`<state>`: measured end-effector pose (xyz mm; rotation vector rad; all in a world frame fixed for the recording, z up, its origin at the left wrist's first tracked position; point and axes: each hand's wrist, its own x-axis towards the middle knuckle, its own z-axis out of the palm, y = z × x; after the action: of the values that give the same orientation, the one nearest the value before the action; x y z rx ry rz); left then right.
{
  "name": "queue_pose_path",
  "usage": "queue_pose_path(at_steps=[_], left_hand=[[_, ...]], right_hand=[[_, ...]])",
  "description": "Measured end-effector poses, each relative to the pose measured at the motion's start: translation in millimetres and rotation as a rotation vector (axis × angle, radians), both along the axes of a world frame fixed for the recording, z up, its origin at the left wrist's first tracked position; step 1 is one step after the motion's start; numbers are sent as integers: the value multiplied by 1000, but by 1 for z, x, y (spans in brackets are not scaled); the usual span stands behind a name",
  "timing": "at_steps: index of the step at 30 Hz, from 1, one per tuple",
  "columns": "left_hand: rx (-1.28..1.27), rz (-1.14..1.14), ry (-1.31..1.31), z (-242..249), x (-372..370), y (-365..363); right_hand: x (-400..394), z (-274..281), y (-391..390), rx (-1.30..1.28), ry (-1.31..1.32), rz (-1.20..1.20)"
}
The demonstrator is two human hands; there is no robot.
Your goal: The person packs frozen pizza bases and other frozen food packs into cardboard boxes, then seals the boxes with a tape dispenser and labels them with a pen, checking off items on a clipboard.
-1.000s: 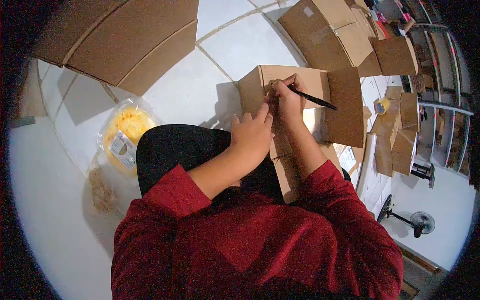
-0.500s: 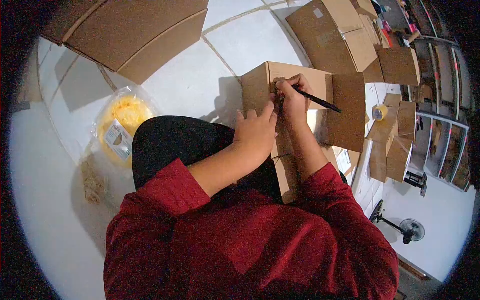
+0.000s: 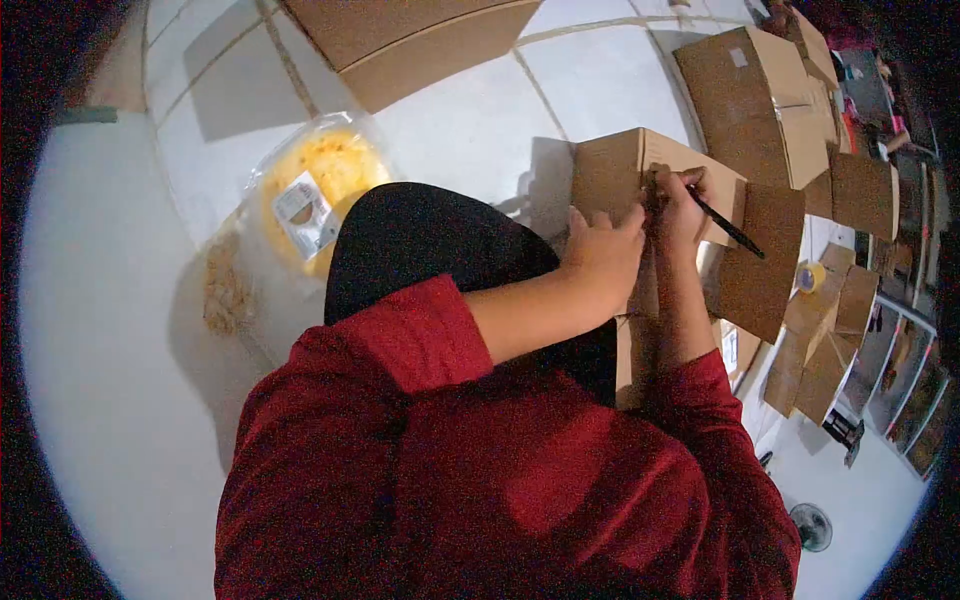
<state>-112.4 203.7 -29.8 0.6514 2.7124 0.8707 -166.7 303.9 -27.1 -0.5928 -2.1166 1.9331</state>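
Note:
A cardboard box [image 3: 607, 172] with its flaps open stands in front of me, close to my knee. My right hand [image 3: 684, 205] grips a black pen [image 3: 728, 228], its back end slanting down to the right over an open flap [image 3: 765, 270]. The pen's tip is hidden behind my fingers at the box's edge. Lying against the near side of the box, my left hand [image 3: 603, 262] has its fingers spread, the fingertips just left of the right hand.
To the left on the white floor lies a clear bag with yellow contents and a label [image 3: 305, 212]. A large box [image 3: 440, 50] stands at the top. On the right are more boxes [image 3: 730, 95], a tape roll [image 3: 810, 277] and a fan [image 3: 811, 526].
My view has turned, so the box, hands and bag all sit further right in the picture. Both hands keep nearly the same place on the box, the pen still in the right one.

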Motion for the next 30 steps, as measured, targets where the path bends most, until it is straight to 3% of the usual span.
queue_pose_path(at_steps=[2,5,9,11,14,16,17,18,20,22,24,30], left_hand=[[13,26,0,-1,2,2],[-1,27,27,-3,3,2],[-21,10,84,-8,4,3],[-4,19,98,-10,3,5],[76,43,-16,-6,1,6],[-14,-27,-90,8,-2,-2],[189,122,-290,3,-6,4],[219,106,-283,1,-3,4],[17,18,76,-1,4,-1],[14,-11,55,2,3,-5],[-10,-38,22,4,2,-5],[-11,-23,-19,6,2,-5]], right_hand=[[-1,-6,7,155,40,21],[1,10,-10,20,-62,-53],[-1,4,-6,55,4,-52],[-1,4,-6,-59,-23,-77],[-1,-1,0,-47,-15,-21],[-4,-6,4,-20,-67,-19],[-1,-12,14,-65,-23,31],[1,-13,13,-108,21,83],[-4,-27,19,1,21,-73],[1,0,-1,116,-60,-52],[1,-1,2,-35,-33,-6],[-2,-6,6,55,19,-9]])
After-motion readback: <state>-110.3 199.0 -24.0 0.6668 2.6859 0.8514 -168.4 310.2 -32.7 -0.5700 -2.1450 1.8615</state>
